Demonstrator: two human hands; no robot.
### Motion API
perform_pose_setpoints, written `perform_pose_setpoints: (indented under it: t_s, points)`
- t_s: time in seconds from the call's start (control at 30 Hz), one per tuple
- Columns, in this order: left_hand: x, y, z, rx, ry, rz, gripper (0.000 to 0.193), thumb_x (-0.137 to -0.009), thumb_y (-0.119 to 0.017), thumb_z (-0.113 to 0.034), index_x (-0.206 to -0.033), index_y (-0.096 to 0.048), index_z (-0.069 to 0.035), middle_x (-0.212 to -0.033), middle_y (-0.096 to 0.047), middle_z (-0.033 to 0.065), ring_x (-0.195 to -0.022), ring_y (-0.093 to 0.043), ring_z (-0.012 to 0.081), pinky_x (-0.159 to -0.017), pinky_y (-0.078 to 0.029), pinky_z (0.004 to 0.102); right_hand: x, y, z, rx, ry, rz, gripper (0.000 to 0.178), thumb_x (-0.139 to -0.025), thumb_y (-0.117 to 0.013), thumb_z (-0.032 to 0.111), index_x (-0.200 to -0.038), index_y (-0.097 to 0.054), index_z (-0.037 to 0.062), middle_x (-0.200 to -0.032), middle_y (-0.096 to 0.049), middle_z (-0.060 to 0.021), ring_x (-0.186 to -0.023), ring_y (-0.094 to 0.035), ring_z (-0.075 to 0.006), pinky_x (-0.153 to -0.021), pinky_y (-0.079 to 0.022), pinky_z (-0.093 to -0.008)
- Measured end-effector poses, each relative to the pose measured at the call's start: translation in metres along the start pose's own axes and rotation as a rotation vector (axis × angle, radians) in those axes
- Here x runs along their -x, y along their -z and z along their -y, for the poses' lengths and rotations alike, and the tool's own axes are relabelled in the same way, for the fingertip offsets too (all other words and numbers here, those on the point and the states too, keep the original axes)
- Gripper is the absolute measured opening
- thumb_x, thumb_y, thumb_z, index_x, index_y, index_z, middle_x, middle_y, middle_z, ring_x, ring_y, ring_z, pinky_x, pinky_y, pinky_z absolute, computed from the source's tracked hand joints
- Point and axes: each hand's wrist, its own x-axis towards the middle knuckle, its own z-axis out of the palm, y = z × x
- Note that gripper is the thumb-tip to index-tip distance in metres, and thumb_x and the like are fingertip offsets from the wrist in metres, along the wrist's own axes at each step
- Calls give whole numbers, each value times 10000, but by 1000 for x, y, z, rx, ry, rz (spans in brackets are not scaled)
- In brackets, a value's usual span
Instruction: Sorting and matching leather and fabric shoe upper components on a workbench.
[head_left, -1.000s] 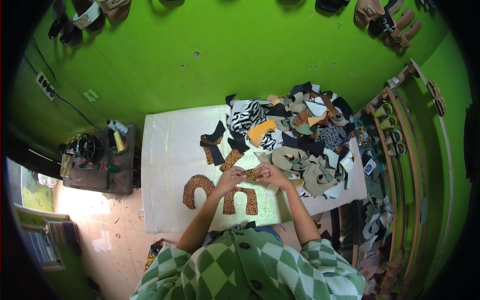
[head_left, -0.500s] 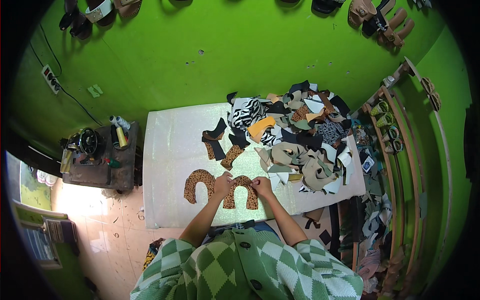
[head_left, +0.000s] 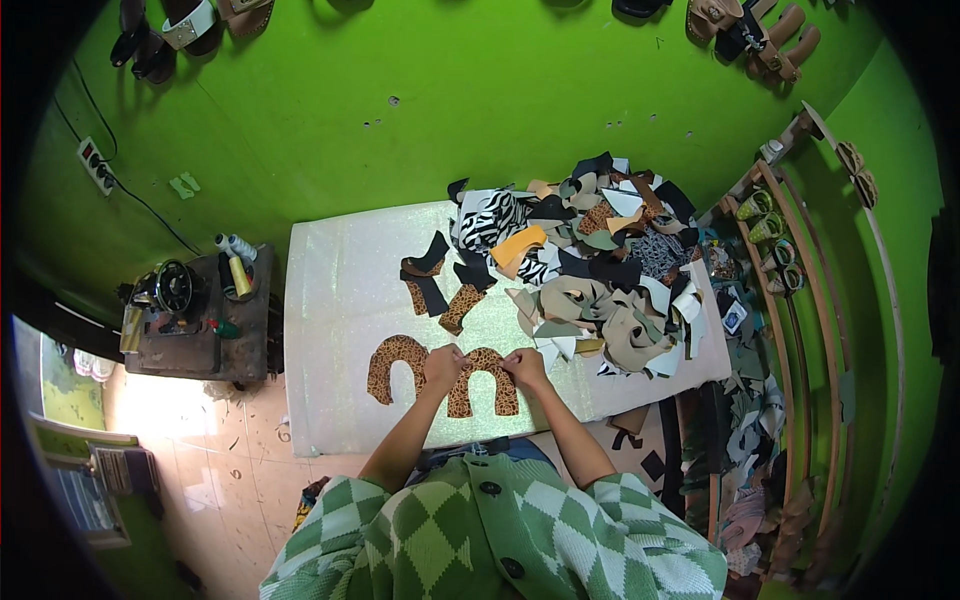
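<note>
Near the front edge of the table (head_left: 330, 330) lies an arch-shaped leopard-print cutout (head_left: 487, 361), its open side toward me. My left hand (head_left: 442, 368) is closed at the arch's upper left edge, fingertips pinching it. On the opposite edge, my right hand (head_left: 525, 368) pinches the same cutout between thumb and fingers. Just left of my left hand rests a second curved leopard-print cutout (head_left: 381, 370), untouched. Farther back are smaller leopard-and-black pieces (head_left: 462, 307), some overlapping.
A heap of mixed cut scraps (head_left: 605, 290) covers the table's right side. A sewing machine (head_left: 172, 290) with thread spools stands on a small table at left. A wooden rack (head_left: 800, 330) holding sandals leans at right. More sandals hang on the green wall.
The view has shifted slightly. Both hands stay at the arch-shaped cutout, with only small finger movements along its upper edges. The other pieces lie as before.
</note>
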Motion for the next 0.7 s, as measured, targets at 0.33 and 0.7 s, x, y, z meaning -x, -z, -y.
perform_pose_setpoints:
  t_s: [0.33,0.7]
  points:
    - [12,1,-3,-169,-59,-77,210,-741,-707,-312,-788,-643,-118,-766,-661,75,-729,-638,258,-630,-474,380,2,-4,3,62,23,-54,201,-655,-787,180,-709,-679,19,-624,-636,-62,-568,-593,-136,-577,-470,-264]
    - [16,-5,-8,-388,-246,-249,155,-749,-677,-261,-827,-627,-136,-818,-628,22,-836,-603,213,-724,-431,390,11,-12,12,145,89,-185,181,-649,-747,83,-720,-596,12,-670,-595,-102,-635,-592,-228,-614,-472,-323]
